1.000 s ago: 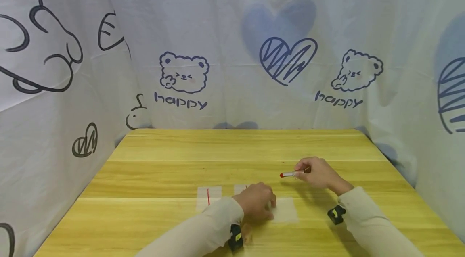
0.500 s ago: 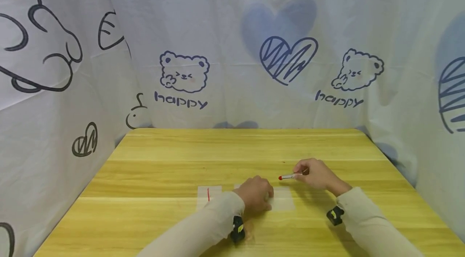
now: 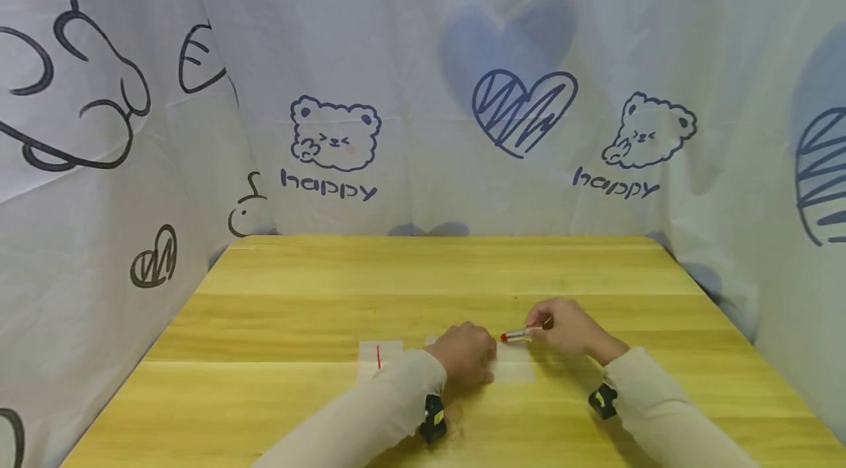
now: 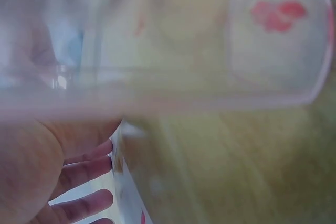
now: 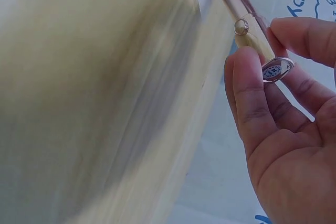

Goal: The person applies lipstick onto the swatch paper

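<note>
My right hand (image 3: 570, 328) pinches a lipstick (image 5: 247, 17) with a red tip and shiny metallic tube, a small ring and a round dial-like ornament on it. In the head view its tip overlaps the far edge of a blank white paper slip (image 3: 517, 365). My left hand (image 3: 465, 354) lies low over the table at that slip's left side, partly covering another slip. Blurred and close in the left wrist view is a clear plastic piece with a pinkish edge and red petal-like marks (image 4: 278, 15), held against the left hand; it looks like a cap.
A white slip with one red stroke (image 3: 379, 359) lies left of the left hand, partly behind the sleeve. All rests on a yellow wood-grain table (image 3: 297, 306). A white curtain (image 3: 423, 181) with bear and heart drawings hangs behind the far edge and along both sides.
My left hand has slid the blank slip slightly away and to the left, then stays there. The right hand has brought the lipstick left and nearer, down to the slip's far edge.
</note>
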Tool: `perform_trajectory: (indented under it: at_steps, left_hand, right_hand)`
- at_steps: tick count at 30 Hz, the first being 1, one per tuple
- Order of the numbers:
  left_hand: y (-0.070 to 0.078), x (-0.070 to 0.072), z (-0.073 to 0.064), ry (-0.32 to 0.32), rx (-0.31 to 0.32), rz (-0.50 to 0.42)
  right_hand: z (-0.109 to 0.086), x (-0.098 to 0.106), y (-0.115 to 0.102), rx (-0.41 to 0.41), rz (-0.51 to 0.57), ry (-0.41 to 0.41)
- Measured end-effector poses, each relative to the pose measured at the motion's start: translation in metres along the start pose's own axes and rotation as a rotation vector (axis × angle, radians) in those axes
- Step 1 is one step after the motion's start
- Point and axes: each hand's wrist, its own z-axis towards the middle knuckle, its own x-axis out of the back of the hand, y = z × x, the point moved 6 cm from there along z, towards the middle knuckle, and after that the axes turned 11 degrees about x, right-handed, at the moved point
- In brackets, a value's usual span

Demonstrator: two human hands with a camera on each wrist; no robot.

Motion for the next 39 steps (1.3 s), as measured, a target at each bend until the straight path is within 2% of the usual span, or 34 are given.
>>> perform_trajectory:
  at_steps: [8,19,30,39]
  left_hand:
    - [-0.0003,0.0011,-0.0002,0.021,-0.018,0.002]
    - [-0.0009,0.0014,-0.0035,0.0,0.015,0.034]
    - [-0.0018,-0.0041,-0.0007,-0.012,0.026,0.02]
    - [-0.0026,-0.0032,-0.0018,-0.008,0.025,0.015]
  right_hand:
    - [0.0001,0.001,-0.0041,-0.004,-0.002,0.006]
    - [-0.0029,-0.0004,-0.0032,0.0,-0.02,-0.017]
    - [-0.0058,-0.0028,-0.003,-0.004,-0.015,-0.031]
    - [-0.0071,-0.0026,-0.0053,-0.009,-0.022,-0.042]
